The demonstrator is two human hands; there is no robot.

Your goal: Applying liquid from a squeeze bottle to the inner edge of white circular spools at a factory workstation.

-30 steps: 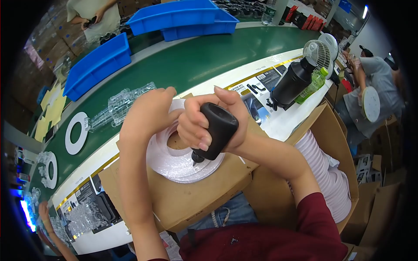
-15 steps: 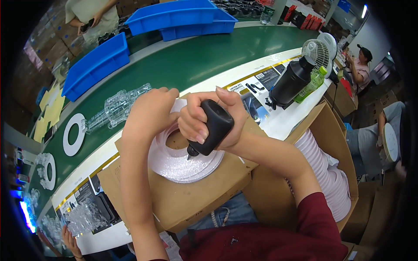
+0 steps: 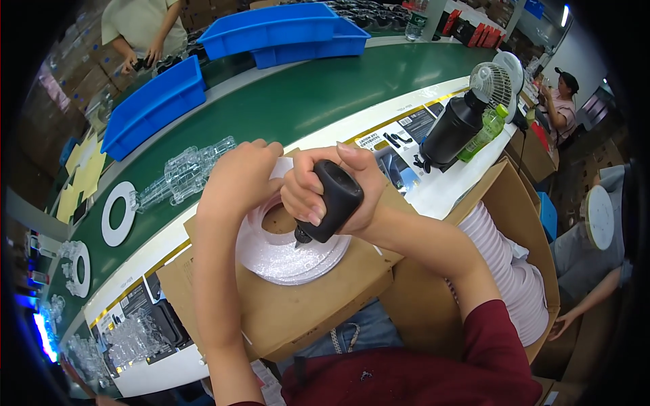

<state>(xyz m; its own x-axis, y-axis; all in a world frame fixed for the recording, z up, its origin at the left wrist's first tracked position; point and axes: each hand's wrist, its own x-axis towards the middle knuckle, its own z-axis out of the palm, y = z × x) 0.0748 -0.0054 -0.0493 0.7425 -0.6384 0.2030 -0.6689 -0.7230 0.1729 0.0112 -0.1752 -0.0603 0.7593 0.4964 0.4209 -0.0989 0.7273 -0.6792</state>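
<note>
A black squeeze bottle [image 3: 336, 197] is in my right hand [image 3: 362, 172], tilted nozzle-down, its tip at the surface of the top white ring. That flat white ring [image 3: 291, 260] has a shiny, glittery face and lies stacked on at least one more. My left hand [image 3: 247, 172] is closed at the far left side of the stack, its thumb over the ring's edge; the other fingertips are partly hidden. Beneath the rings is a cardboard box [image 3: 318, 318], which shows through the ring's central hole.
At my right, an open carton [image 3: 528, 196] holds a long row of white rings [image 3: 504, 271]. Beyond stand a black bottle [image 3: 453, 128], green bottle [image 3: 489, 135] and fan [image 3: 491, 82]. Clear plastic parts [image 3: 193, 169] and single rings [image 3: 118, 214] lie on the green belt [image 3: 271, 108], near blue bins [image 3: 156, 105].
The bottle's nozzle sits slightly farther right in view; both hands keep their holds. A co-worker's hand at lower left has mostly left view. A person at right now reaches an arm down.
</note>
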